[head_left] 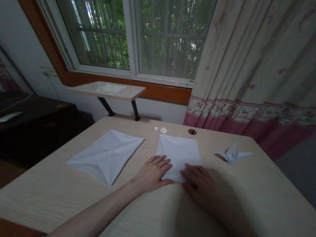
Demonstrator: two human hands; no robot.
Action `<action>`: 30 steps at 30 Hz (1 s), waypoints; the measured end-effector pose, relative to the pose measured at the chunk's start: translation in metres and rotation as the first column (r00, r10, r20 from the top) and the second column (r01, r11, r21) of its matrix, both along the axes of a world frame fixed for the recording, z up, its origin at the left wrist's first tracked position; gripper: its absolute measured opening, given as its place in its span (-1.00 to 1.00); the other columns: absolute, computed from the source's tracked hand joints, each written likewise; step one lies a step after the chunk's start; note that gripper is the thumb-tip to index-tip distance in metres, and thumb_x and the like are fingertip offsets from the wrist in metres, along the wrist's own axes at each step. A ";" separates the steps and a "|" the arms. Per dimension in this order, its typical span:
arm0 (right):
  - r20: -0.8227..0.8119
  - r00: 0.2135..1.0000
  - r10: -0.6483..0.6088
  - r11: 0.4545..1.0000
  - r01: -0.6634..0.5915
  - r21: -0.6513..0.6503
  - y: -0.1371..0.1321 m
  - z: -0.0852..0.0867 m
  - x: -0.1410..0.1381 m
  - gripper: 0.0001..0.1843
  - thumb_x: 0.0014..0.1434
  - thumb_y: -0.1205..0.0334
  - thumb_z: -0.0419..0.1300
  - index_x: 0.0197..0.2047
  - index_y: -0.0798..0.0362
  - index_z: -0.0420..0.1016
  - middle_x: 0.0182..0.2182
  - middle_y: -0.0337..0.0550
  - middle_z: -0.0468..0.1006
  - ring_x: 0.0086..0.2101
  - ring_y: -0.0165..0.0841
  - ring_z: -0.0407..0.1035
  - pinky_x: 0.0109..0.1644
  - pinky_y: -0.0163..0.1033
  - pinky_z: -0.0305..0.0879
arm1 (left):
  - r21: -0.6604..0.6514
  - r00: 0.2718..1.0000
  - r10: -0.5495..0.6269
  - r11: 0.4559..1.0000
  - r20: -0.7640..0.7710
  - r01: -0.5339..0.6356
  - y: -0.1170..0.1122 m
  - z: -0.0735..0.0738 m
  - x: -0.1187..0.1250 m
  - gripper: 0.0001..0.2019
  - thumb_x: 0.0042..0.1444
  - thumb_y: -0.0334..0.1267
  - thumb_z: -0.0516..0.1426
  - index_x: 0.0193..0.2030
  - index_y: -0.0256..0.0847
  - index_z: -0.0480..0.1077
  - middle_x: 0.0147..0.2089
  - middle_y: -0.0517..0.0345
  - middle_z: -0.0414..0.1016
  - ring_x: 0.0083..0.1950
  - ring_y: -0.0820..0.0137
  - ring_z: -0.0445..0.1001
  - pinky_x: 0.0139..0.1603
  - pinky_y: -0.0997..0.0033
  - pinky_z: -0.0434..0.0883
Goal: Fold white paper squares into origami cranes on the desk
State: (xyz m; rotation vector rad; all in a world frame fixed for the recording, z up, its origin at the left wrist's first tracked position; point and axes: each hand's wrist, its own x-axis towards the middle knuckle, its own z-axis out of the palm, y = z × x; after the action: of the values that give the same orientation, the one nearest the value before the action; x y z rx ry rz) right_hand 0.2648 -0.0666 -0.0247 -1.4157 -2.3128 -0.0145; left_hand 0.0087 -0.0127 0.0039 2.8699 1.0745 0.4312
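Paper sheet point(178, 150) lies centred on surface point(250, 202), long axis running away toward the window point(166, 30). Left hand point(153, 172) and right hand point(200, 184) both rest flat, fingers extended, on its near edge, gripping nothing; neither is nearer.

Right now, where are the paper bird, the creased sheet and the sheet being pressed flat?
paper bird point(232, 156): head view, on its body.
creased sheet point(107, 154): head view, its middle.
pressed sheet point(178, 150): head view, its bare middle.
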 end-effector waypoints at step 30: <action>-0.293 0.938 -0.185 0.932 0.262 0.250 0.011 -0.011 0.007 -0.74 0.34 0.15 0.06 0.01 -0.02 0.47 -0.19 -0.05 0.65 -0.14 -0.14 0.52 0.12 0.10 0.36 | -0.005 0.984 0.101 0.995 0.147 -0.101 0.005 -0.003 0.000 -0.83 0.40 -0.31 0.00 -0.03 -0.21 0.40 0.15 0.04 0.52 0.12 0.23 0.51 0.16 0.12 0.45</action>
State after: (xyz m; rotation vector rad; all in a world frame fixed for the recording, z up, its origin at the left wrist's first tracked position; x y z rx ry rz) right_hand 0.2722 -0.0553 -0.0356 -1.4280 -1.8379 -0.2079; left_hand 0.0083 -0.0078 0.0007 2.7420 1.1971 0.6397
